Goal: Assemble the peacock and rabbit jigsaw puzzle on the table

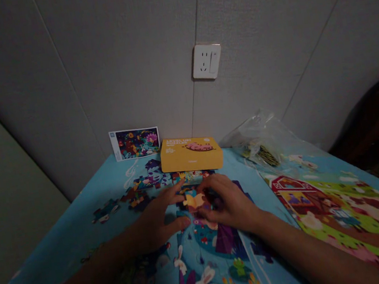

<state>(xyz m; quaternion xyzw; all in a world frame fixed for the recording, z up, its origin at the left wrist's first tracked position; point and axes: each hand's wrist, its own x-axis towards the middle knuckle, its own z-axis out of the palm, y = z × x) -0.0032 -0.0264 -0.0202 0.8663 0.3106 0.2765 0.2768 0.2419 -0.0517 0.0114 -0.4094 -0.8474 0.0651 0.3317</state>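
A partly joined jigsaw puzzle (204, 248) with white rabbits and a green frog lies flat in front of me. Over its upper part, my right hand (228, 202) pinches an orange-and-yellow puzzle piece (195, 201) at its right side. My left hand (165, 218) is just left of that piece, thumb and fingers apart, holding nothing that I can see. Loose and partly joined dark pieces (105, 211) lie to the left, some of them in the shadow of my left forearm.
A yellow puzzle box (191, 154) sits by the wall, beside a propped picture card (136, 143). To the right are a clear plastic bag (263, 143) with pieces inside and a farm-scene puzzle (348, 218). A blue patterned cloth (87, 196) covers the table; a socket (207, 61) is above.
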